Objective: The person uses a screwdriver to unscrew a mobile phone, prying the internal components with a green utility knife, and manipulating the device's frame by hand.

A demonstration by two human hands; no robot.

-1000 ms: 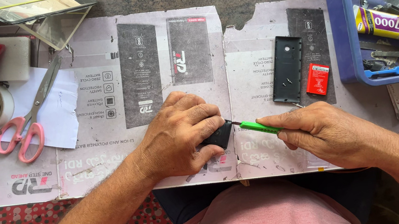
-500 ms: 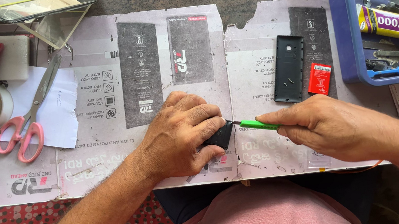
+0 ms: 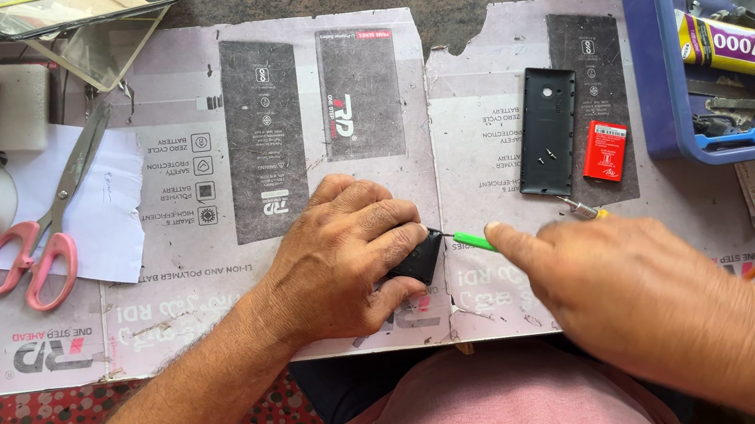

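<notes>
Left hand (image 3: 344, 256) clamps the small black phone (image 3: 418, 257); right hand (image 3: 622, 271) grips the green screwdriver (image 3: 473, 242), tip at its edge — unscrewing, needing steady alignment.

Small black phone (image 3: 418, 257) flat on cardboard, green-handled screwdriver (image 3: 472, 242) tip touching it

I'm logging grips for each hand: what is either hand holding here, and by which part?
The left hand covers and grips a small black device by its body. The right hand pinches a green-handled tool by its handle, tip at the device's edge.
</notes>
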